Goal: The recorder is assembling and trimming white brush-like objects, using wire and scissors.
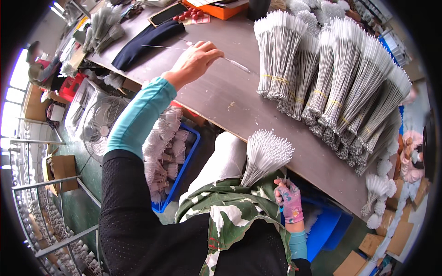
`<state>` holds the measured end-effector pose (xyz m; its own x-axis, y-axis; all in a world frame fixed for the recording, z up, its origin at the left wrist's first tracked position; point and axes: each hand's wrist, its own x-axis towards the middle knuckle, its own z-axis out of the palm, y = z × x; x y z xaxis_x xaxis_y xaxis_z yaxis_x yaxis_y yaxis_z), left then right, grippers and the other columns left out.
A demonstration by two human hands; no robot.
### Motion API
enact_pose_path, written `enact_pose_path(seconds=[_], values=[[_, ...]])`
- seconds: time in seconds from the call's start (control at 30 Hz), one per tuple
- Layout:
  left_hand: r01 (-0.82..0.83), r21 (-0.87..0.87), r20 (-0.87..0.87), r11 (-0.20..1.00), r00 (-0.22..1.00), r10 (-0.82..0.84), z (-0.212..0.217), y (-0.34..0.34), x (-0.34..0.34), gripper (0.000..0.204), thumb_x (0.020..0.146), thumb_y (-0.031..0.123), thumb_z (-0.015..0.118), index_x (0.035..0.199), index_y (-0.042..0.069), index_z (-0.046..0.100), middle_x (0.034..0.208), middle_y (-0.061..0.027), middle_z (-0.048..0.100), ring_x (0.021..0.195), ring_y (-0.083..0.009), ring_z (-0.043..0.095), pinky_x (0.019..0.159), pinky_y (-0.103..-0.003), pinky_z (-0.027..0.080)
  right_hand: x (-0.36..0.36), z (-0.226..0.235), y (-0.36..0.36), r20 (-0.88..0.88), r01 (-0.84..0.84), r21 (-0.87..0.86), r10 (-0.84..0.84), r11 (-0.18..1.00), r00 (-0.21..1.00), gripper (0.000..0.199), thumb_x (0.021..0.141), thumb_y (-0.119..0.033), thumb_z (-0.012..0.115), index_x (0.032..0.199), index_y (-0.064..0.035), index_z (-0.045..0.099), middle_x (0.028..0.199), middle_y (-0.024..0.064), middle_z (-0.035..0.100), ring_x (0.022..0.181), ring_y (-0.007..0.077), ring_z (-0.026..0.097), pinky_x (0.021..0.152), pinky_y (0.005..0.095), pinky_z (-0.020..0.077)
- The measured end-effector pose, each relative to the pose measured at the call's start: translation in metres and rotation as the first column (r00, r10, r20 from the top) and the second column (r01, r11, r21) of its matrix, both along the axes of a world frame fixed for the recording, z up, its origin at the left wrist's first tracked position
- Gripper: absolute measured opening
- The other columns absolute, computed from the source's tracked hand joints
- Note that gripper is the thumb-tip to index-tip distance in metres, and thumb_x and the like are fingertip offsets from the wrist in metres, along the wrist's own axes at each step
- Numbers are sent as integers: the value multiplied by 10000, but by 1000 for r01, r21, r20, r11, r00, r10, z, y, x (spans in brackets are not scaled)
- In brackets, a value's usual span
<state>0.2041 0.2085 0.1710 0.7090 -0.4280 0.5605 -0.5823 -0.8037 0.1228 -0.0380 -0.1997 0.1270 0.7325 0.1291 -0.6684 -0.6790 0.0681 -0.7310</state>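
Observation:
My bare left hand (195, 62), at the end of a teal sleeve, is raised over the table with its fingers closed on a thin wire brush (238, 65). The brush's white bristled end points right, and thin wire sticks out on the hand's other side. Low beside my lap, my right hand (291, 202) wears a pink flowered glove with bare fingertips. Its fingers are curled together; what they hold, if anything, is too small to make out. A loose bundle of wire brushes (267, 156) stands in my lap against the camouflage apron (230, 198), bristles fanned upward.
Banded brush bundles (338, 78) are piled on the table's (221, 106) right side. A dark cloth (147, 43), phone (168, 14) and orange box (221, 10) lie farther back. Blue bins (186, 158) stand below, a fan (101, 124) at left. Another person (41, 69) sits far left.

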Motion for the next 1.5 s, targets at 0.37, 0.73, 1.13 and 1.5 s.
enact_pose_path(seconds=[0.37,0.73,1.13,1.5], values=[[-142,-429,-93,892,989,112,-45,-55,-24,202,839,149,599,1027,78,622,986,-87,593,906,-230,548,804,-324,447,8,2,18,133,102,-88,-90,991,987,204,899,-205,548,1018,-46,592,633,-26,519,468,33,402,421,164,290],[-468,-671,-739,575,481,-471,-85,-193,-245,839,681,140,720,1317,-55,210,1217,-268,446,1151,-334,466,970,-392,371,27,-5,50,457,33,70,-61,997,887,335,906,-141,524,1198,13,467,943,38,579,669,79,510,548,222,434],[-594,-729,-684,339,642,-347,-126,-220,-224,474,645,166,807,1025,-7,585,961,-112,658,916,-196,623,808,-309,482,7,-1,66,475,-21,-129,81,991,876,229,888,-89,553,1096,0,512,826,21,596,593,59,486,545,204,430],[-275,-705,-528,654,819,-224,-157,-199,-215,333,764,156,706,1078,77,628,1022,-68,663,964,-187,622,842,-304,474,62,31,57,577,93,-112,-12,989,817,125,886,-47,554,1001,-44,602,860,-8,611,692,50,552,571,180,425]])
